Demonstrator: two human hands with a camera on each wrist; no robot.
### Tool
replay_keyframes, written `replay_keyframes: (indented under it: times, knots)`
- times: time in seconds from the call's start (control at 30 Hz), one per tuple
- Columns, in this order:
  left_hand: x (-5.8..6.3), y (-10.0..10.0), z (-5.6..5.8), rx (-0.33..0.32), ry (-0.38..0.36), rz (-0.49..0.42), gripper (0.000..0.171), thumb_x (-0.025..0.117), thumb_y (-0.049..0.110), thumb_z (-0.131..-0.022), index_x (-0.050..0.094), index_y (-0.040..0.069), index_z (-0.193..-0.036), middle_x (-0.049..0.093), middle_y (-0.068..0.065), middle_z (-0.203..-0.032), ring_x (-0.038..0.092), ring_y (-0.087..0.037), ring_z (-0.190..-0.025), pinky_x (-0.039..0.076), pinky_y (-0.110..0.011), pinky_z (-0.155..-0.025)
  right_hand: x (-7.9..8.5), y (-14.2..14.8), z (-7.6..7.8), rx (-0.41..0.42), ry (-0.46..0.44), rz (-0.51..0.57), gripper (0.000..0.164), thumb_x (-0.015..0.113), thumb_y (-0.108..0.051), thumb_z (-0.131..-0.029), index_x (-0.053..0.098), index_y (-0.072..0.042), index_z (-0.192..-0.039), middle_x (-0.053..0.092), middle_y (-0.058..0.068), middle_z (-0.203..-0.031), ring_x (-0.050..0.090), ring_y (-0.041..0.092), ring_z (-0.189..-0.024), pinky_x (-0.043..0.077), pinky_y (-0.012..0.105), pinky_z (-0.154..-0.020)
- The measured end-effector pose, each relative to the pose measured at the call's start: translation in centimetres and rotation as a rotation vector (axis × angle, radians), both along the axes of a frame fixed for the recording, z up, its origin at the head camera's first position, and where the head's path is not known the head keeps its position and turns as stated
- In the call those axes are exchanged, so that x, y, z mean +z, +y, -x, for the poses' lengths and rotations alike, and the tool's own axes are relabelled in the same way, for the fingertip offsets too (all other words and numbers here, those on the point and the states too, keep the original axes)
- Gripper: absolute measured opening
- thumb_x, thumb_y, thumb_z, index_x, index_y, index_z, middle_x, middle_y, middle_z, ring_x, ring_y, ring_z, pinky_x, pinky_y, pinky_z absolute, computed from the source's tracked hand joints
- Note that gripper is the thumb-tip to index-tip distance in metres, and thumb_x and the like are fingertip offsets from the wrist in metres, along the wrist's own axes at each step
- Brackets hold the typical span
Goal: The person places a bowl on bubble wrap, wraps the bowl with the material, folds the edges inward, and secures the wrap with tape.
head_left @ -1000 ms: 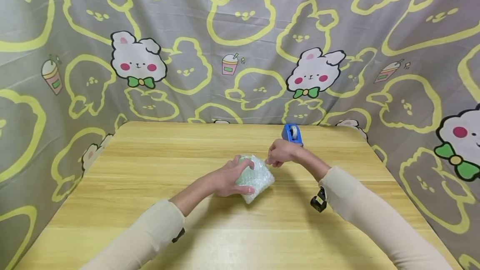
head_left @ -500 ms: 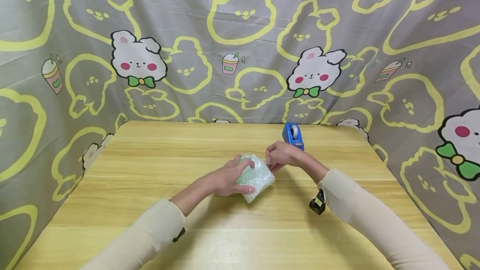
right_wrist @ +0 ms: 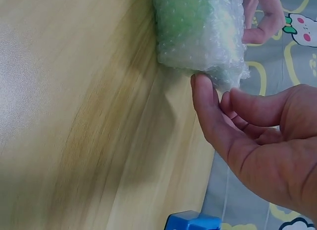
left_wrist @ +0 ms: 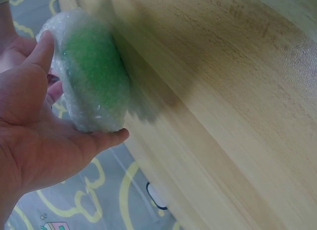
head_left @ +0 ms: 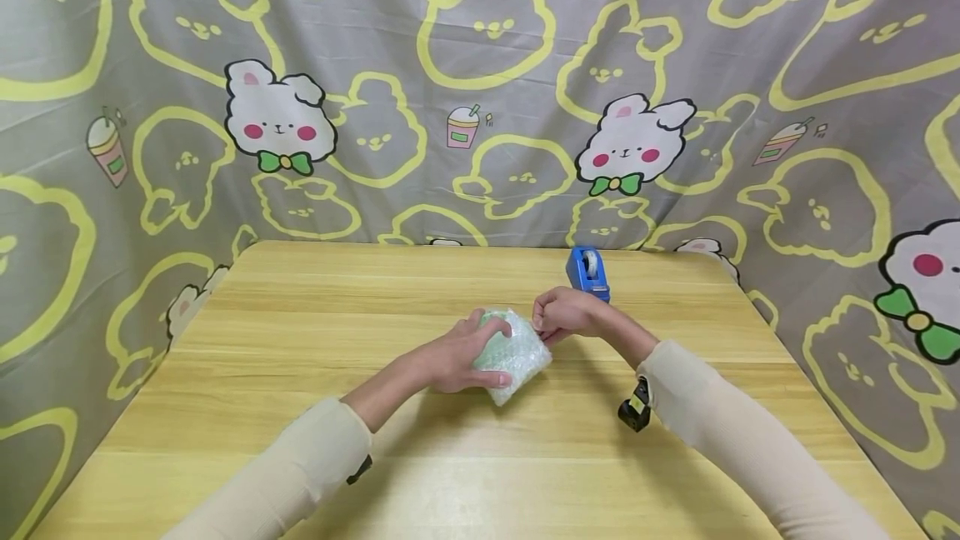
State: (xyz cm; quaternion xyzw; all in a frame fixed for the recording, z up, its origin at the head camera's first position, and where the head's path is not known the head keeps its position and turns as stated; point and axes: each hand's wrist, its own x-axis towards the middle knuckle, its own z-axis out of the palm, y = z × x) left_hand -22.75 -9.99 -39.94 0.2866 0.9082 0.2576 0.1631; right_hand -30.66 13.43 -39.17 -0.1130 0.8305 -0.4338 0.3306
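A bubble-wrapped package [head_left: 517, 357] with something green inside sits on the table near the middle. My left hand [head_left: 461, 354] grips it from the left, fingers and thumb spread round its sides. The left wrist view shows the green through the bubble wrap [left_wrist: 94, 71]. At the package's right end is my right hand [head_left: 567, 311], its fingers curled. In the right wrist view, the right thumb and fingers [right_wrist: 213, 106] pinch at the loose end of the bubble wrap [right_wrist: 225, 76], with the index fingertip against its underside. What lies wholly inside the wrap is hidden.
A blue tape dispenser [head_left: 588, 273] with a roll of clear tape stands just behind the right hand. The wooden table [head_left: 337, 282] ends at a grey patterned curtain [head_left: 390, 40]. Small black devices, such as the right one [head_left: 635, 408], hang at both cuffs.
My right hand has shifted slightly toward me, with a finger now extended along the package's right end. More of the tape dispenser shows. The left hand and package stay nearly still.
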Motion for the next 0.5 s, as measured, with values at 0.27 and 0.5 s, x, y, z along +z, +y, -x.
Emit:
replay_keyframes:
  times: [0.27,0.5]
  knots:
    - [-0.1,0.0,-0.1,0.007,0.004,-0.006,0.057,0.068,0.046,-0.096,0.04,0.024,-0.14,0.033,-0.021,-0.151,0.04,-0.042,-0.139,0.044,-0.058,-0.106,-1.7,0.8,1.0,0.009,-0.144,0.109,0.011,0.048,0.007,-0.093,0.055,-0.001,-0.089,0.05,0.005,-0.082,0.051,0.016,-0.08,0.054,0.028,-0.076]
    - [-0.2,0.0,-0.1,0.008,0.015,-0.007,0.058,0.067,0.047,-0.096,0.04,0.025,-0.141,0.033,-0.018,-0.151,0.04,-0.039,-0.139,0.044,-0.057,-0.107,-3.6,1.9,2.1,0.051,-0.371,0.24,0.023,0.044,0.0,-0.103,0.059,-0.006,-0.087,0.053,0.0,-0.081,0.053,0.011,-0.081,0.054,0.024,-0.077]
